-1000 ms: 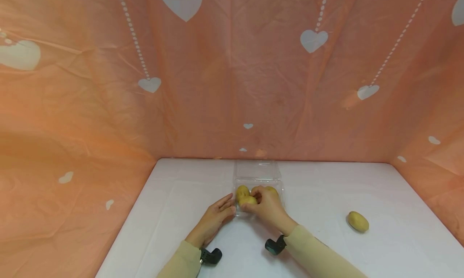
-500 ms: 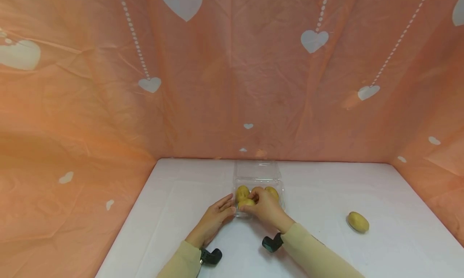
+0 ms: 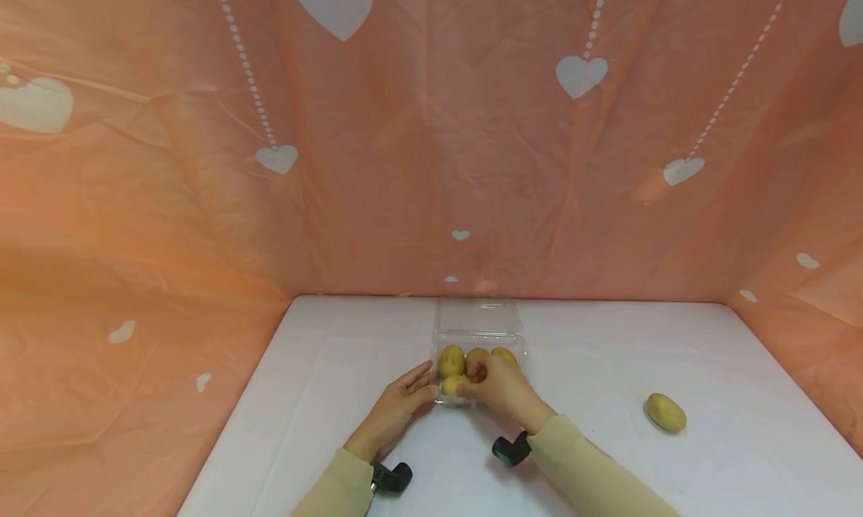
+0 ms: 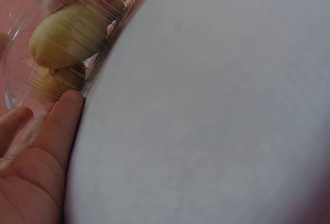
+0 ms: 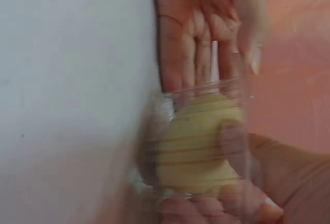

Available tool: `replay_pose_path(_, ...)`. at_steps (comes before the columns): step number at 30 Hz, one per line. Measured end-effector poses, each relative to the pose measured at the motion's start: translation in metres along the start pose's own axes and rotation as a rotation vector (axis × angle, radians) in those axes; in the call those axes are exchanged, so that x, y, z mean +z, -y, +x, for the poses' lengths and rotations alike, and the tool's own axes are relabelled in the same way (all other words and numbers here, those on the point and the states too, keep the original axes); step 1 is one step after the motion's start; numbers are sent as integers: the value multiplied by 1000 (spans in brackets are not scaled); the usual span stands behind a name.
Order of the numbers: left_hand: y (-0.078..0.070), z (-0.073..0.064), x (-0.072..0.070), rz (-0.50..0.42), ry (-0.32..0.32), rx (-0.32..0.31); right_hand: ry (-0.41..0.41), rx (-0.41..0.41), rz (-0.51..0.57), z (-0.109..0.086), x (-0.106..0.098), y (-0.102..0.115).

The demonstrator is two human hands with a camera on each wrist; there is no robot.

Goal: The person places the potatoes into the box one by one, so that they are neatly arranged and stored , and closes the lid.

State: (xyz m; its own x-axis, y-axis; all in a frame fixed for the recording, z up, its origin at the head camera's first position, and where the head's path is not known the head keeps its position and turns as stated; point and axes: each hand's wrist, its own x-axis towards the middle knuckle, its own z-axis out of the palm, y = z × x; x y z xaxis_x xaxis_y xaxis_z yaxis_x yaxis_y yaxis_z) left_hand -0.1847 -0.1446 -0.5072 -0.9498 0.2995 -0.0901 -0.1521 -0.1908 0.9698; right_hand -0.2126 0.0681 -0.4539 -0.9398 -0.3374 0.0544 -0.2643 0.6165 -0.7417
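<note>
A clear plastic clamshell box (image 3: 479, 339) stands at the table's middle with its lid tipped back. Several yellow potatoes lie inside, among them one at the back left (image 3: 451, 360) and one at the back right (image 3: 505, 354). My right hand (image 3: 504, 389) reaches in over the front wall. Its thumb lies on the front-left potato (image 5: 198, 147) and its fingers curl at the other side, partly hidden behind the plastic. My left hand (image 3: 398, 408) has its fingers extended, with the tips at the box's left wall; in the left wrist view a fingertip (image 4: 72, 98) meets the plastic.
A single potato (image 3: 666, 412) lies on the white table (image 3: 593, 472) to the right of the box. An orange cloth with hearts (image 3: 404, 165) hangs behind the table and along both sides. Each wrist carries a black camera, one at the left sleeve (image 3: 393, 477).
The front-left potato has moved down and slightly left into the box's front corner with my right hand. My left hand stays in place at the wall.
</note>
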Motion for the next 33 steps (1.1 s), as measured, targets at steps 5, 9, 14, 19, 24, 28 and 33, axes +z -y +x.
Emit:
replay_pose_path(5, -1, -1, 1, 9, 4, 3, -41, 73, -45, -1, 4, 2)
replay_pose_path(9, -1, -1, 1, 12, 1, 6, -78, 70, -114, 0, 6, 3)
replay_pose_path(14, -1, -1, 0, 13, -3, 12, -96, 47, -192, 2, 6, 4)
replay_pose_path(19, 0, -1, -1, 11, -1, 8, -80, 45, -102, 0, 2, 2)
replay_pose_path(24, 0, -2, -2, 10, -4, 9, -66, 49, -5, -2, -11, 2)
replay_pose_path(28, -1, -2, -3, 15, -4, 13, -126, 60, -5, -5, -30, -1)
replay_pose_path(33, -1, -2, -2, 19, 9, 15, -197, 76, 2, -15, -58, -16)
